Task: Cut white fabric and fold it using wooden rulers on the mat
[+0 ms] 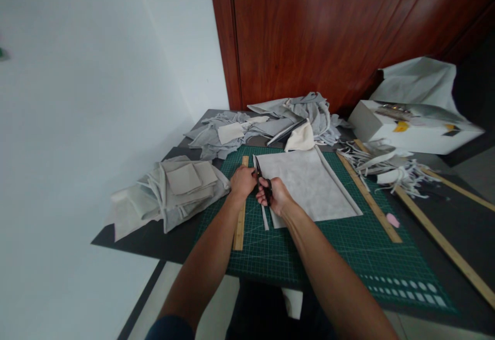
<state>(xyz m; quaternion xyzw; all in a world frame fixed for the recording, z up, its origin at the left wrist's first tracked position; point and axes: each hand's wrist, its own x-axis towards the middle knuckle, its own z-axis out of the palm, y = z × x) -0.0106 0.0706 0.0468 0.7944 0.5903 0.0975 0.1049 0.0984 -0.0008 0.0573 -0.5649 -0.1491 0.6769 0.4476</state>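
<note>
A light grey piece of fabric [305, 183] lies flat on the green cutting mat [332, 257]. My right hand [277, 196] is wrapped round the handles of black scissors [260, 167], whose blades point away from me along the fabric's left edge. There a narrow fabric strip [265, 218] runs beside the main piece. Beside the scissors my left hand [243, 181] is closed at the strip, its fingertips partly hidden. A wooden ruler [239, 226] lies under my left hand and wrist.
Fabric piles [185, 185] lie at the left, with more grey cloth [305, 111] along the back. At the right are another wooden ruler [369, 198], a heap of cut strips [398, 167], a long wooden stick [444, 247], a pink scrap [393, 220] and a white box [410, 134].
</note>
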